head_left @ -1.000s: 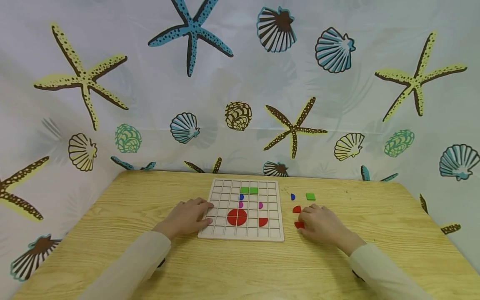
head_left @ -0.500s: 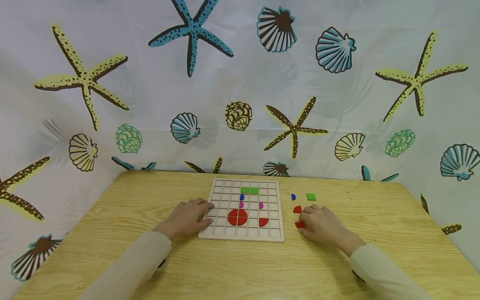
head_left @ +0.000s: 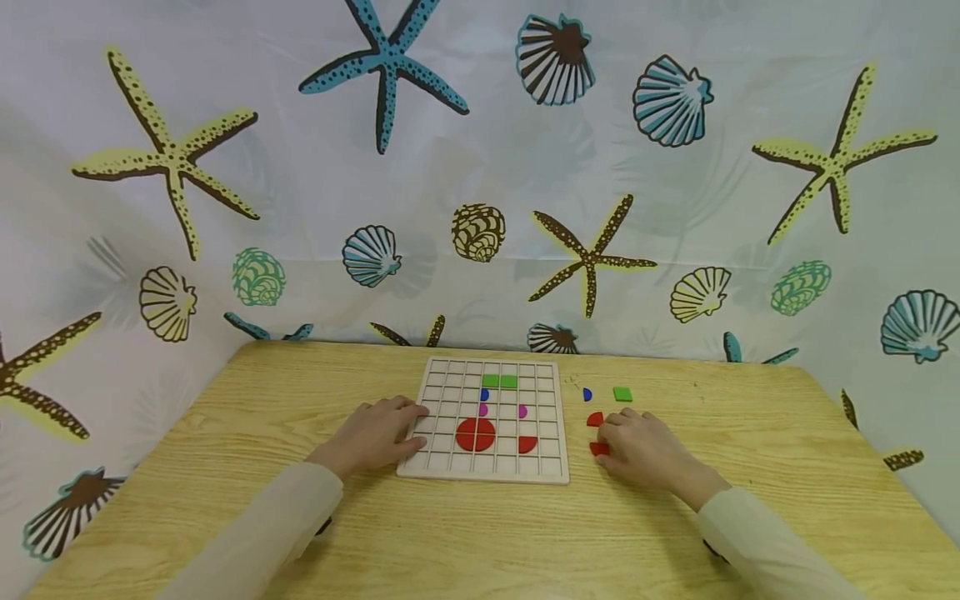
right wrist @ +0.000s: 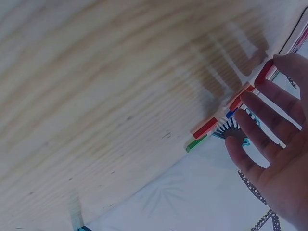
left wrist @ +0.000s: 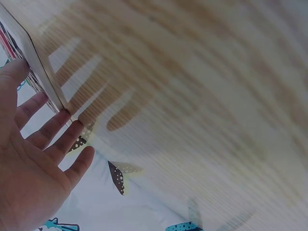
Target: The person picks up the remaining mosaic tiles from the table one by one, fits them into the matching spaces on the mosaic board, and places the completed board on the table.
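While the left hand (head_left: 371,435), fingers spread, touches the left edge of the pale, square gridded board (head_left: 504,428), the right hand (head_left: 643,450) pinches a flat, partly covered red wedge (head_left: 597,448) between thumb and forefinger, the board's right edge lying just leftward of it.

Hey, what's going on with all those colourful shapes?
A person at a wooden table has a pale grid board in front of them. Their left hand touches the board's left edge. Their right hand, beside the board, pinches a red piece between thumb and finger. Some shapes already lie on the board, like a red circle and two green pieces. A blue half-circle and a green square lie on the table to its right.
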`<state>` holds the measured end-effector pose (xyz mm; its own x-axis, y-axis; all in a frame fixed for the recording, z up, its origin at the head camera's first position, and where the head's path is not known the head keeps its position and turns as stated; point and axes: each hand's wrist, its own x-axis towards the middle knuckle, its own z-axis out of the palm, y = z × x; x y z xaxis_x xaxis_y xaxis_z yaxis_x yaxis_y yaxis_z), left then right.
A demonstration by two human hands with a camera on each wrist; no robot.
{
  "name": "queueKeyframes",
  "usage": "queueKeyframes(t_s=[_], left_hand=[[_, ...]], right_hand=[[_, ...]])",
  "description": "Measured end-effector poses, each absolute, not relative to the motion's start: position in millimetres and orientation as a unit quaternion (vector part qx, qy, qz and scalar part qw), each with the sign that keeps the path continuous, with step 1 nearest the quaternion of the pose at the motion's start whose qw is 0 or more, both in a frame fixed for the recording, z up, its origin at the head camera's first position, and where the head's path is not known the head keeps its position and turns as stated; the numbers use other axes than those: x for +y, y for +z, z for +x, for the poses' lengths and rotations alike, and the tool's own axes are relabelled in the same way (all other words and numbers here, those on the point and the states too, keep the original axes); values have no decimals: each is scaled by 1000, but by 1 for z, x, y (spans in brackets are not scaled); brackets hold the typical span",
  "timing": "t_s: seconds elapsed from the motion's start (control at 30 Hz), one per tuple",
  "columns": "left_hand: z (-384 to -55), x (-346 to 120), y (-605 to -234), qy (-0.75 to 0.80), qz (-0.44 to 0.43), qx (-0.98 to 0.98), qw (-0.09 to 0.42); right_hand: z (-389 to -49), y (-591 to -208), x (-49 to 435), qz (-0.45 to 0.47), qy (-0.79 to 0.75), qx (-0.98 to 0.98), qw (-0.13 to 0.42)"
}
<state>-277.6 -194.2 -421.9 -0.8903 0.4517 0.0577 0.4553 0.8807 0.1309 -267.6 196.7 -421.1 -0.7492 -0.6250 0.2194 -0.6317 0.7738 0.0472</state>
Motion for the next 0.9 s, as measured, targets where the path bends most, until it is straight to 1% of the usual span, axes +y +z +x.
queueKeyframes(t_s=[0.17, 0.4, 0.73, 0.9], left_hand=[[-276, -194, -420, -73, -234, -969, 12], [-276, -194, -420, -68, -236, -969, 16], [-278, -194, -421, -65, -231, -971, 10], [-278, -194, -421, -66, -229, -971, 7]], right_hand=[[-269, -418, 192, 329, 20, -938, 103], [-272, -415, 182, 345, 24, -931, 118], [-276, -412, 160, 365, 30, -923, 121], [-278, -411, 149, 367, 29, -923, 111]])
